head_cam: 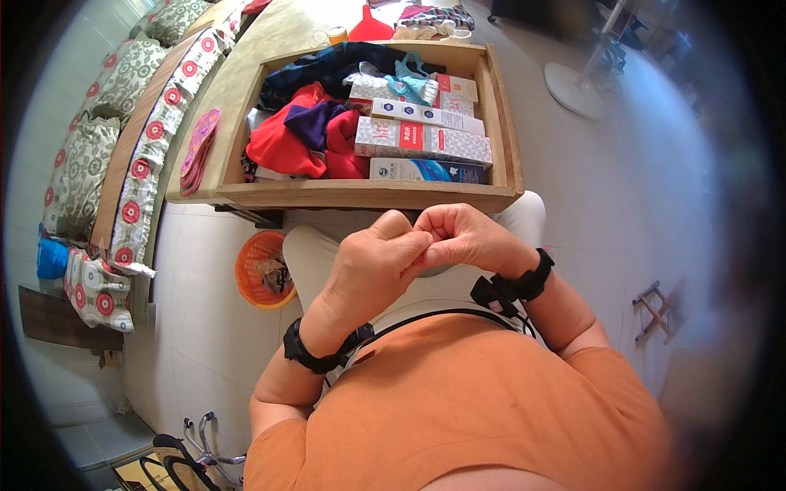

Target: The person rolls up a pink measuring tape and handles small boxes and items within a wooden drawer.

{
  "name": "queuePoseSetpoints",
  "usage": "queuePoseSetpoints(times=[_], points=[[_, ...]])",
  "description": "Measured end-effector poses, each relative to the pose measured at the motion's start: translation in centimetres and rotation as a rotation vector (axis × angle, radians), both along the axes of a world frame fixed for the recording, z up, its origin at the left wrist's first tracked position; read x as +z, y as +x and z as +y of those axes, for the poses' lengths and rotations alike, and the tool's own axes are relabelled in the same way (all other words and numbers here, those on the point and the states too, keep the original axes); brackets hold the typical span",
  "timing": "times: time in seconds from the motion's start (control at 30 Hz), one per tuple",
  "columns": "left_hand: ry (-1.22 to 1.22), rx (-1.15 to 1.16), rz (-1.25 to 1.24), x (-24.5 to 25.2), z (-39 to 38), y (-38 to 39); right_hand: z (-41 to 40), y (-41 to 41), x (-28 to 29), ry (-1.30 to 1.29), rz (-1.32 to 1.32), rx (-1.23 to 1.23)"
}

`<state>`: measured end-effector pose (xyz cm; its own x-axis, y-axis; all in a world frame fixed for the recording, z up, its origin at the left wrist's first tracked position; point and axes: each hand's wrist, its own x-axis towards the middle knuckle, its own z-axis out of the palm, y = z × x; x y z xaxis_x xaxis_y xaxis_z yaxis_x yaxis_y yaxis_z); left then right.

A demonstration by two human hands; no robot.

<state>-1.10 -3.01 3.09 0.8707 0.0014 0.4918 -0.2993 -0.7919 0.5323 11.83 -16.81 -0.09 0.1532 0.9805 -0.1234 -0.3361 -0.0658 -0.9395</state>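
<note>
My left hand (381, 258) and my right hand (470, 239) meet over my lap, fingertips together. A small bit of something reddish shows between them, mostly hidden by the fingers; what it is I cannot tell. Just beyond them a wooden drawer (368, 195) lies at the table's front. In its left part are a red cloth (285, 141), a purple cloth (314, 123) and dark blue cloth (331, 64). Several cartons fill the right part, among them a white and red carton (424, 141) and a blue and white carton (427, 170). A light blue strap-like fabric piece (412, 80) rests on top.
Pink patterned insoles (199, 150) lie on the table left of the drawer. Behind it stand a red funnel (370, 26) and folded cloths (435, 23). An orange plastic basket (255, 297) is on the floor at left, a folding stool (654, 312) at right. A cushioned bench runs along the left.
</note>
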Motion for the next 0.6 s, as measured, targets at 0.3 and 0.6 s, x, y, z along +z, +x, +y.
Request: queuePoseSetpoints(times=[0.3, 0.6], points=[[-0.228, -0.029, -0.034, -0.4, -0.2, 0.0, -0.1, 0.2, -0.1, -0.021, 0.085, 0.036], [-0.319, 0.106, -0.064, -1.0, 0.2, 0.3, -0.5, -0.1, 1.5, -0.07, 0.286, 0.039]])
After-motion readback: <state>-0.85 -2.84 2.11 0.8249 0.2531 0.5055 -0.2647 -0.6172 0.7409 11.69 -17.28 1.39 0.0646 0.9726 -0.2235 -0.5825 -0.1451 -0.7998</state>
